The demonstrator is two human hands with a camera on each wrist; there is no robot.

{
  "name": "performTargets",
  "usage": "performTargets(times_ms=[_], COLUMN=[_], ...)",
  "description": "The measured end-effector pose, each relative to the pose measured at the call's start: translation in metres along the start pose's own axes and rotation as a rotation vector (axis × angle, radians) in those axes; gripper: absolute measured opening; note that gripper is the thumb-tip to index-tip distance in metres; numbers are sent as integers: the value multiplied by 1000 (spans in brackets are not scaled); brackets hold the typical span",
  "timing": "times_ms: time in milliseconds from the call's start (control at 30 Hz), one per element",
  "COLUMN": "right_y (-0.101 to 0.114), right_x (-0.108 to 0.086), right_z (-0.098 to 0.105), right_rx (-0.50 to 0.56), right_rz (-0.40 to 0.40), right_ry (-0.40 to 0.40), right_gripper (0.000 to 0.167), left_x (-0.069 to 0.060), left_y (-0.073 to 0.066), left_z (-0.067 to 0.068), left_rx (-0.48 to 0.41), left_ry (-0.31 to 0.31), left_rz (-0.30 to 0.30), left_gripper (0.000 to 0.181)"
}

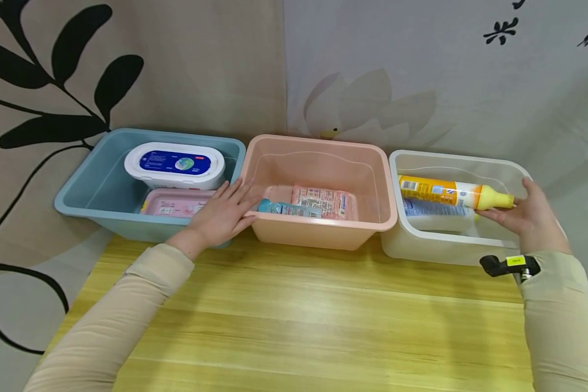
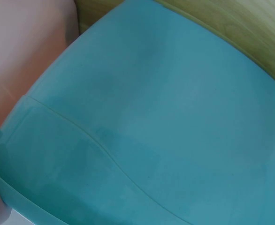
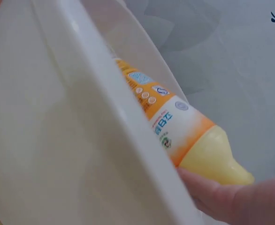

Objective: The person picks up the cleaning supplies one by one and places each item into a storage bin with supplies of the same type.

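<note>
In the head view my left hand [image 1: 220,215] rests with straight, spread fingers across the adjoining rims of the blue bin [image 1: 78,206] and the pink bin [image 1: 323,231]. At the right, my right hand [image 1: 536,215] is at the white bin [image 1: 436,250], touching the yellow cap end of an orange-and-white bottle [image 1: 441,191]. The bottle lies on its side inside, over a white bottle with a blue label [image 1: 431,208]. The right wrist view shows straight fingers [image 3: 208,190] under the bottle's tapered yellow top, not wrapped round it.
The blue bin holds a white oval tub [image 1: 176,182] and a pink-lidded pack [image 1: 176,204]. Inside the pink bin lie a pink printed packet [image 1: 325,200] and a blue tube [image 1: 289,209]. The bins stand side by side on a wooden table [image 1: 323,316] against a curtain [image 1: 201,65].
</note>
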State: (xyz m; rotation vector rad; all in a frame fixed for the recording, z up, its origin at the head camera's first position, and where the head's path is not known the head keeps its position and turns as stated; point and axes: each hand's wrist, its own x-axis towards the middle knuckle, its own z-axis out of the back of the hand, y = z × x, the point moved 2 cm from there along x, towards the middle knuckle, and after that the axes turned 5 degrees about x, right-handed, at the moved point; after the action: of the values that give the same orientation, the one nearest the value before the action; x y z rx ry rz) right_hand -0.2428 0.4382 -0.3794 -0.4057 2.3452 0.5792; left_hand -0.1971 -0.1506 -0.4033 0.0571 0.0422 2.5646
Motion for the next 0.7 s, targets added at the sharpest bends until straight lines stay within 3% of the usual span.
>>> performTargets(times_ms=[300, 533, 700], right_y=[-3, 1, -1], right_x=[-9, -13, -13], right_z=[-9, -10, -13], right_rx=[180, 103, 73], right_rz=[24, 130, 194], right_ry=[80, 126, 124], right_gripper=[87, 80, 83], left_x=[-1, -1, -1], left_y=[-1, -1, -1], left_z=[1, 1, 2], left_rx=[-7, -4, -8], left_ry=[1, 14, 25], left_rz=[3, 11, 14], left_gripper=[55, 56, 57])
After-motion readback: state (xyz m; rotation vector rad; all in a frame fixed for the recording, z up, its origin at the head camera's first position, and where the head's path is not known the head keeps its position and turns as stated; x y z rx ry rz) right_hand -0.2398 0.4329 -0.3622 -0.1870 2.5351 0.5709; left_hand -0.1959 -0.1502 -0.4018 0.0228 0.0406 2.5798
